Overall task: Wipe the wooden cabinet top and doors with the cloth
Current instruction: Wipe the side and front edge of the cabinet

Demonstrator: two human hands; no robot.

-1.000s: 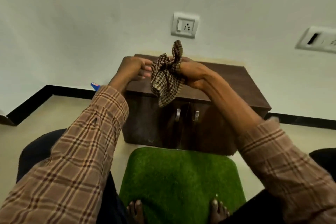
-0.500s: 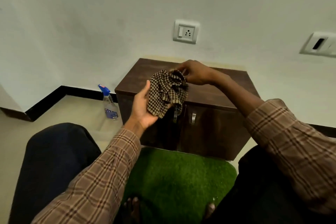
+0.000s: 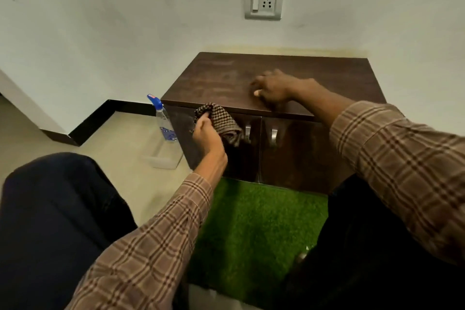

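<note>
Dark brown wood covers the low cabinet (image 3: 289, 75), which stands against the white wall under a socket plate (image 3: 264, 0). The person sits in front of it, with a green artificial-grass mat (image 3: 256, 229) on the floor between the knees.

The left hand (image 3: 207, 136) is closed around the checked cloth (image 3: 221, 121). The cloth is bunched into a pad and is held against the upper part of the left door (image 3: 239, 158), just under the front edge of the top and just beside the left metal handle (image 3: 247, 133). I think it is bunched like this so that the palm can press a thick fold on the wood.

The right hand (image 3: 273, 87) rests on the cabinet top with the fingers bent and a little spread; it grips nothing. It is slightly blurred. It probably lies there to support the body while the person leans forward, or to keep the cabinet steady while the other hand rubs.

A clear spray bottle (image 3: 163, 121) with a blue head stands on the floor, close to the left side of the cabinet and apart from both hands, so it is near if more liquid is needed.

In my judgement the step in hand is the wiping of the left door. The right door (image 3: 294, 153) is not touched by the cloth, and the pictures do not show whether the top is already clean.
</note>
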